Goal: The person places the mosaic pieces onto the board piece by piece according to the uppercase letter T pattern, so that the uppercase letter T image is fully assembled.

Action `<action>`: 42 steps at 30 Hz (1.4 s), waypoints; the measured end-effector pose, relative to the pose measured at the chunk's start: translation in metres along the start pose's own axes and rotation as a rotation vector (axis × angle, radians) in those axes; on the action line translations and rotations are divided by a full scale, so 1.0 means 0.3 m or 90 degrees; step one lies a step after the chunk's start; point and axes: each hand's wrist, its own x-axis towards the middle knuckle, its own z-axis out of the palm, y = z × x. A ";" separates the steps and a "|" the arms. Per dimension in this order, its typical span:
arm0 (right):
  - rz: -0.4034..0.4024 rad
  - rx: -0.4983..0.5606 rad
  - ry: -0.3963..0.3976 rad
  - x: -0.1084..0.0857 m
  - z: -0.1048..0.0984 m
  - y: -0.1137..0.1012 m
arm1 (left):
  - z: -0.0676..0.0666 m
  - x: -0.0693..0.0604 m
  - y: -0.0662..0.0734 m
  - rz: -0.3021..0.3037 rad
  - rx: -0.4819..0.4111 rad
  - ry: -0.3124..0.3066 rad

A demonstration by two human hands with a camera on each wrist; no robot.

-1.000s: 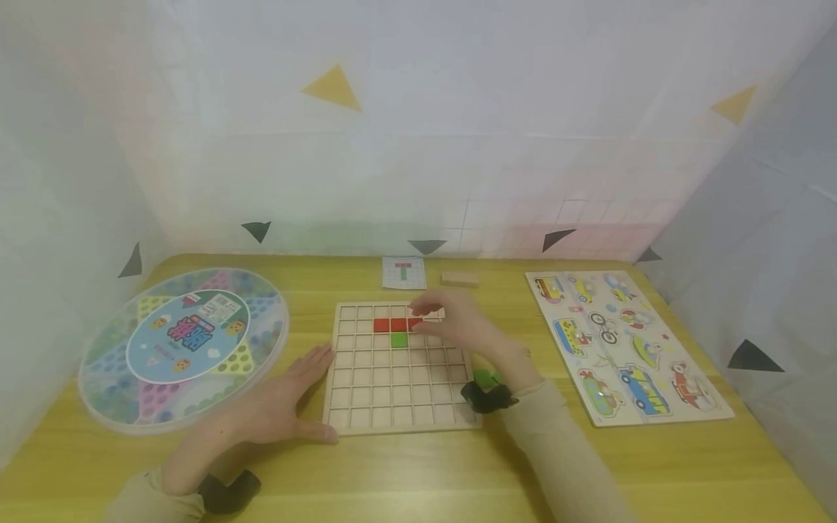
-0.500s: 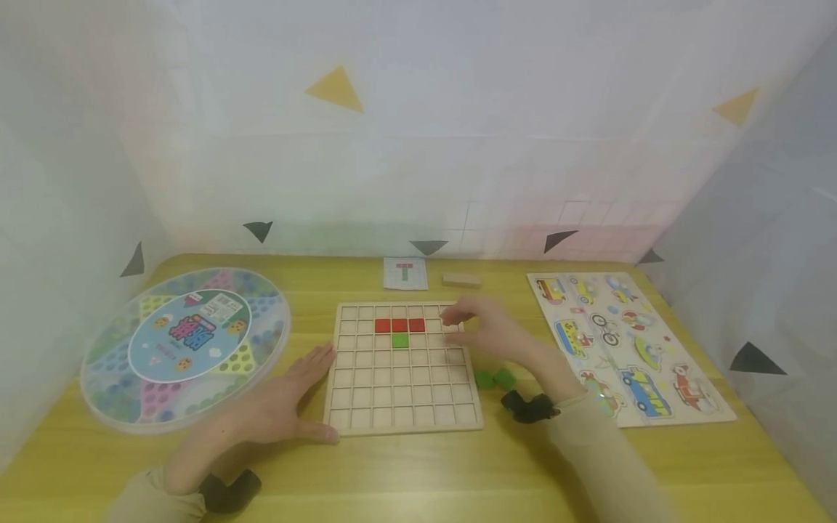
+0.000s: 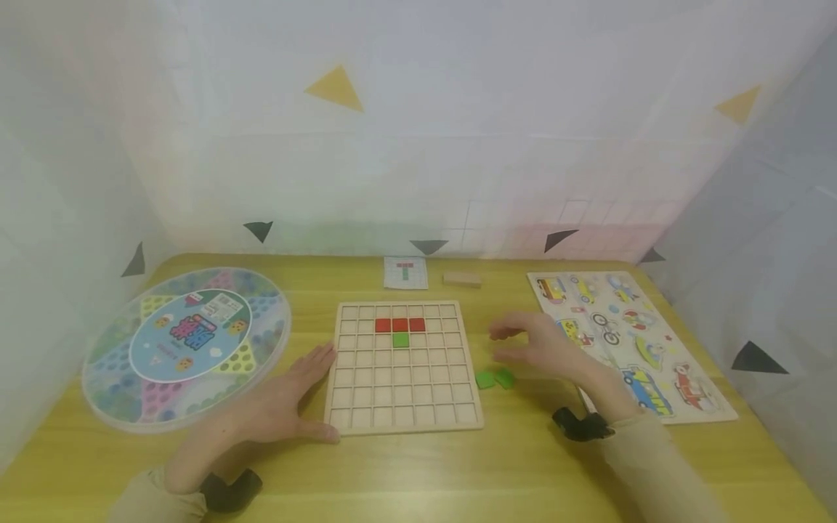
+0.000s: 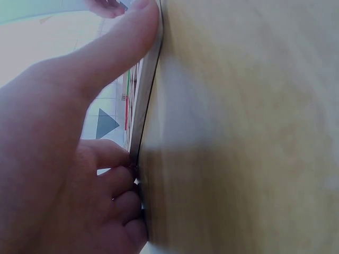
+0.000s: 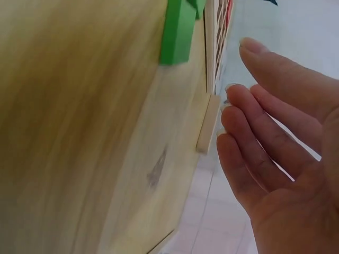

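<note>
A square wooden grid board lies on the table, with a row of three red tiles and one green tile under the middle one. My left hand rests at the board's left edge, fingers spread, its thumb touching the near left corner. To the right of the board my right hand hovers above the table with loosely bent fingers; nothing is between them in the right wrist view. Two loose green tiles lie by the board's right edge, just left of that hand and also in the right wrist view.
Behind the board are a small pattern card showing a red and green T and a wooden block. A round Chinese checkers box stands left. A vehicle picture puzzle lies right, partly under the right forearm.
My right hand has moved from over the red row to the right, off the board. The third red tile and both loose green tiles are now uncovered. The left hand stays put.
</note>
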 end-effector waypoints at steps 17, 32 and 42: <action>0.074 0.007 -0.041 -0.054 -0.030 0.040 | -0.001 0.003 0.014 0.000 -0.006 0.000; 0.100 0.033 -0.088 -0.059 -0.016 0.057 | 0.008 0.004 -0.003 -0.007 0.005 0.001; 0.053 0.053 -0.123 -0.068 -0.021 0.052 | -0.002 -0.004 0.008 -0.001 -0.001 0.002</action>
